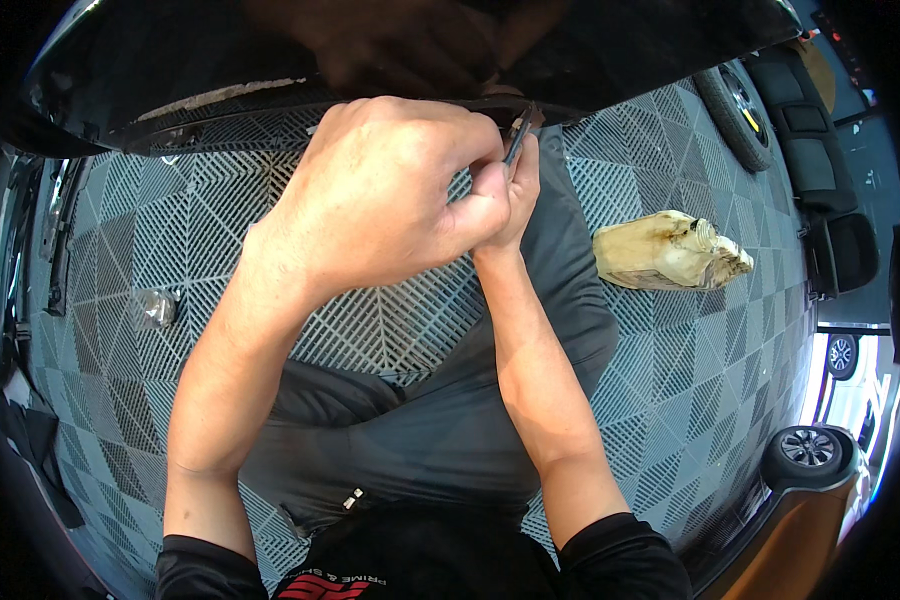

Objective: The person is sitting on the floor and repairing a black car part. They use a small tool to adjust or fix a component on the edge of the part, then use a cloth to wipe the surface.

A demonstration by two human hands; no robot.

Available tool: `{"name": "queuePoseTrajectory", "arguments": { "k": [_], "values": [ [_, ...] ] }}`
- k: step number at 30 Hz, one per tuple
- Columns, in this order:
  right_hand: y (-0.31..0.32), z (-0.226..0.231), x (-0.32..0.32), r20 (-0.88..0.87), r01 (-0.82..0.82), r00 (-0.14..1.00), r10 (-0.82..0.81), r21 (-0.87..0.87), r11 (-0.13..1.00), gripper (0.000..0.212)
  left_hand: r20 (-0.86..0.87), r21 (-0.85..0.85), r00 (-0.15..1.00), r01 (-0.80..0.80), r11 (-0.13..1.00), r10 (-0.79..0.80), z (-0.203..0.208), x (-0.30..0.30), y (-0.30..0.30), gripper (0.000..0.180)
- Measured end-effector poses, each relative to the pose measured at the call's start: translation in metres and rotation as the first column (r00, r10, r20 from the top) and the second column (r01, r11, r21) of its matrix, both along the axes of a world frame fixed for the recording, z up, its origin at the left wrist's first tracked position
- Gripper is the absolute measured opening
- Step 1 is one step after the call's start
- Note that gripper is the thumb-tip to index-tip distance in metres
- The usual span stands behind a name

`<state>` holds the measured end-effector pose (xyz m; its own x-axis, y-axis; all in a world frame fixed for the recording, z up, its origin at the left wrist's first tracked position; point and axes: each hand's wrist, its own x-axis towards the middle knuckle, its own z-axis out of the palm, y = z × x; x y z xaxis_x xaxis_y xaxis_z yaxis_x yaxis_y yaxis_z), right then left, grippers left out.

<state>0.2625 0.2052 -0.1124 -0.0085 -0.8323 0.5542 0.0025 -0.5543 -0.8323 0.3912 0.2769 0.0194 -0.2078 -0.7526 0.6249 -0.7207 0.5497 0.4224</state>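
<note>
A glossy black car body panel (420,60) spans the top, with a pale rough strip along its lower left edge. My left hand (395,185) is closed just below that edge, thumb and forefinger pinching a thin dark tool (517,137) whose exact kind I cannot make out. The tool's upper end reaches the panel's lower edge. Partly behind the left hand, my right hand (515,205) is raised to the same edge beside the tool. Most of its fingers are hidden or in shadow, so its grip does not show.
A stained yellowish plastic jug (655,252) lies on the grey tiled floor (660,360) to the right. At left sits a small clear plastic cup (155,308). A wheel (735,115) and black car seats (805,130) stand far right; long dark trim parts (60,235) lie far left.
</note>
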Motion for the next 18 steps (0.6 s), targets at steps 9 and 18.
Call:
{"name": "queuePoseTrajectory", "arguments": {
  "k": [9, 18],
  "values": [
    [-0.0006, 0.0027, 0.0017, -0.031, -0.016, 0.999, 0.017, 0.025, 1.000, 0.054, 0.016, -0.029, 1.000, 0.015, 0.999, -0.015, -0.0031, 0.0038, -0.0030, 0.018],
    [-0.0008, 0.0004, 0.0033, -0.012, -0.051, 0.999, 0.053, 0.094, 0.994, 0.057, 0.008, -0.035, 0.999, 0.040, 0.999, -0.040, -0.0042, 0.0077, -0.0036, 0.017]
  ]
}}
